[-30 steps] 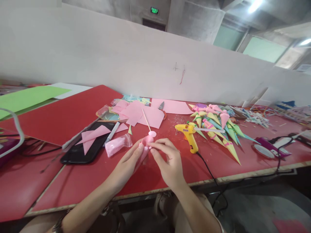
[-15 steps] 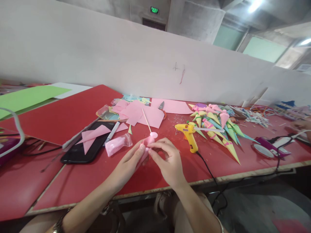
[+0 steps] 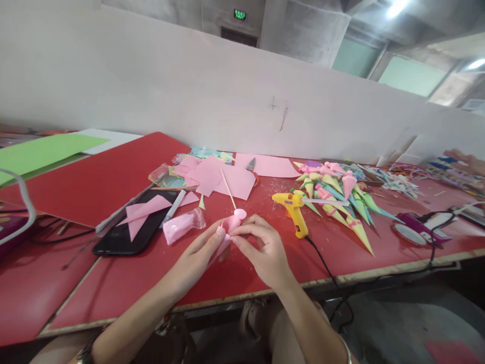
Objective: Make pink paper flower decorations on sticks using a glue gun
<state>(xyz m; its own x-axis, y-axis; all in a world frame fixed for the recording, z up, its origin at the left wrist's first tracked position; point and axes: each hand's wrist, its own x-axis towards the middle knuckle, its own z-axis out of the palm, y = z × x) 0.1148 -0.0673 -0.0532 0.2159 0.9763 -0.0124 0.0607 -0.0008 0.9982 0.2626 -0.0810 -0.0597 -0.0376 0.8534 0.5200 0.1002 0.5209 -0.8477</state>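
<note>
Close to the table's front edge, my left hand [image 3: 204,247] is closed round a pink paper cone [image 3: 223,243], thumb pressed on its side. My right hand [image 3: 263,247] pinches at the cone's upper edge, thumb against index finger. A pink clay ball [image 3: 239,214] with a thin wooden stick [image 3: 228,188] rising from it sits at the top of the cone. How the ball is fixed there is hidden by my fingers. To the right lies a yellow hot glue gun [image 3: 293,210]; a plastic bag of pink clay [image 3: 182,226] lies to the left.
Finished-looking paper cones [image 3: 333,189] in several colours are heaped at the right. Pink paper sheets [image 3: 235,179] and scissors [image 3: 252,165] lie ahead. A black tray [image 3: 132,237] with pink pieces is at left. The glue gun's cord [image 3: 324,260] hangs over the edge. Another person's hand [image 3: 464,162] is far right.
Both my hands keep nearly the same hold on the cone, with only slight finger shifts. At the far right, the other person's hand has moved up and back.
</note>
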